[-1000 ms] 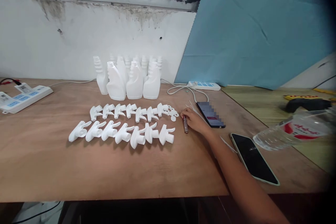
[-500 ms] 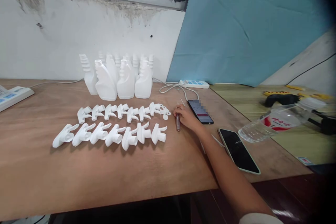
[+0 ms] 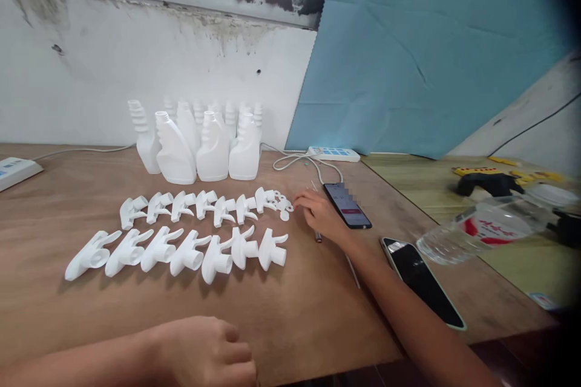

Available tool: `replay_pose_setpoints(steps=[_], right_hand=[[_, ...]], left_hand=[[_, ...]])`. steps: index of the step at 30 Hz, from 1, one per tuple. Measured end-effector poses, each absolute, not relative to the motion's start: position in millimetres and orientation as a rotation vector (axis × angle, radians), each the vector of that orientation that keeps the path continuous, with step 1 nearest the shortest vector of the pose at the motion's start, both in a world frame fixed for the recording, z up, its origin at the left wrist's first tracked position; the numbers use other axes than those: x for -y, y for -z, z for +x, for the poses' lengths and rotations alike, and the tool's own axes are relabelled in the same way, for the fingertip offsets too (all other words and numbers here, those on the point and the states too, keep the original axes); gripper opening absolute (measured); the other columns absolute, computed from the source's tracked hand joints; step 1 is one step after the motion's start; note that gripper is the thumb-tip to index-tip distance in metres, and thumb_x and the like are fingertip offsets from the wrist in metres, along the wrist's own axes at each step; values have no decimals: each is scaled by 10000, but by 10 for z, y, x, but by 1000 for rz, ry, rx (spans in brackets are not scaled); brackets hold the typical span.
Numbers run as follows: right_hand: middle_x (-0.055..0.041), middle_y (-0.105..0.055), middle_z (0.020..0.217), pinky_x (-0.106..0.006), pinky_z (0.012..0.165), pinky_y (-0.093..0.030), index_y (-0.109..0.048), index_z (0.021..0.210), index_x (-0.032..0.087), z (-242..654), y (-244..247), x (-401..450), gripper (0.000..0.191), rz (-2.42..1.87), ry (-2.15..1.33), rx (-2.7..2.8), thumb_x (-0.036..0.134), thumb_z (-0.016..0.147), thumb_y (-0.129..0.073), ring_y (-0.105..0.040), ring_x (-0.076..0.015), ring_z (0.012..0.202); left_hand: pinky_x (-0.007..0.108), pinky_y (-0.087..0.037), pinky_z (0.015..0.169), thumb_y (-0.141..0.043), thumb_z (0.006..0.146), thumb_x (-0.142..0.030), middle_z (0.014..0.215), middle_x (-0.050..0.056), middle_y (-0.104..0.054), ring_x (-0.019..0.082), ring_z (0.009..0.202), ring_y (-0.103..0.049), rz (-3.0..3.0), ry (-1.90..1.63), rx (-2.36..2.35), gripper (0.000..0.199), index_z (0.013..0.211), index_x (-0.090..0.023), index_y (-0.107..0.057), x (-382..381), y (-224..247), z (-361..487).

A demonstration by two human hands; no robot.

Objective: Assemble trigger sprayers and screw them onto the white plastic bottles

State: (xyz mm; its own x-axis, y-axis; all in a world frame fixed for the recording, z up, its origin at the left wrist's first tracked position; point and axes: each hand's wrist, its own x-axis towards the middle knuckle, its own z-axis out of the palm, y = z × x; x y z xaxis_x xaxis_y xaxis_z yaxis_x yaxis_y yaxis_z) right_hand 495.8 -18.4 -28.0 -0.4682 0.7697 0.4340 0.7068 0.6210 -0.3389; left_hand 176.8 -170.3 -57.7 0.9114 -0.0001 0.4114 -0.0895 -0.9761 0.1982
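My right hand (image 3: pixel 320 214) reaches to the small white rings (image 3: pixel 284 205) at the right end of the back row of spray heads. Its fingers are bent and spread, with nothing visible between them. Beneath this hand lies a small screwdriver-like tool (image 3: pixel 318 236), mostly covered. My left hand (image 3: pixel 209 351) is low over the front of the table, fingers curled in; whatever they may hold is hidden. White spray heads lie in two rows, a front row (image 3: pixel 186 253) and a back row (image 3: pixel 183 205).
White bottles (image 3: pixel 212 154) stand by the wall. To the right lie a lit phone (image 3: pixel 347 205), a dark phone (image 3: pixel 420 281), a clear bottle (image 3: pixel 481 227) and a power strip (image 3: pixel 333 153) with cables. Another strip (image 3: pixel 18 172) is at far left.
My left hand has come into view at the bottom. My right hand has left the tool and shifted toward the rings. The camera view has moved slightly.
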Motion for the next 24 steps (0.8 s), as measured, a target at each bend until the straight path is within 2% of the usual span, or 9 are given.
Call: replay_pose_setpoints(steps=[3, 6, 9, 14, 16, 19, 21, 24], right_hand=[[-62, -670, 1025, -408, 913, -448, -643, 943, 232, 4805, 213, 337, 367, -985, -264, 2394, -10, 766, -431, -607, -225, 986], [-67, -669, 978, -383, 852, -454, -602, 1024, 220, 4684, 214, 481, 237, -852, -424, 2472, 93, 855, -497, -600, -212, 905], [-61, -650, 874, -356, 776, -435, -590, 948, 202, 4625, 253, 542, 80, -816, -458, 2539, 195, 912, -519, -562, -192, 797], [-24, -550, 667, -340, 641, -368, -516, 732, 214, 4614, 271, 597, 153, -704, -416, 2491, 191, 882, -499, -466, -174, 637], [-5, -482, 598, -331, 571, -315, -455, 674, 223, 4565, 257, 671, 178, -659, -428, 2418, 178, 841, -499, -411, -164, 571], [21, -373, 530, -331, 509, -230, -342, 614, 233, 4411, 266, 820, 254, -641, -439, 2373, 149, 809, -481, -323, -152, 503], [32, -328, 500, -335, 494, -202, -287, 594, 236, 4291, 295, 906, 301, -620, -386, 2386, 127, 802, -476, -281, -150, 479], [23, -373, 505, -325, 482, -210, -316, 592, 241, 4157, 327, 977, 303, -594, -219, 2422, 125, 800, -504, -307, -155, 486]], left_hand=[[292, -379, 442, -277, 984, -162, 590, 26, -520, 141, 474, -418, 2778, -651, 23, 317, 771, -177, -512, 1435, 409, 1858], [297, -374, 447, -311, 996, -182, 646, 41, -577, 150, 519, -483, 2771, -707, 21, 262, 853, -165, -529, 1347, 404, 1822], [285, -371, 458, -327, 1004, -193, 681, 42, -608, 144, 549, -519, 2735, -733, -13, 239, 894, -159, -537, 1300, 444, 1783], [304, -389, 487, -396, 958, -134, 767, 81, -671, 174, 593, -534, 2722, -790, -65, 169, 995, -112, -560, 1245, 355, 1802], [305, -455, 543, -446, 928, -111, 841, 104, -689, 189, 667, -564, 2698, -846, -70, 153, 1028, -94, -561, 1238, 296, 1804], [319, -542, 769, -512, 904, -106, 935, 122, -681, 215, 867, -588, 2633, -942, -75, 195, 1094, -80, -546, 1240, 250, 1785], [346, -530, 893, -551, 894, -132, 988, 129, -659, 230, 986, -570, 2599, -1021, -143, 253, 1142, -91, -528, 1249, 254, 1766], [376, -511, 940, -577, 877, -177, 1072, 139, -603, 243, 1086, -532, 2534, -1092, -315, 326, 1189, -127, -497, 1267, 289, 1740]])
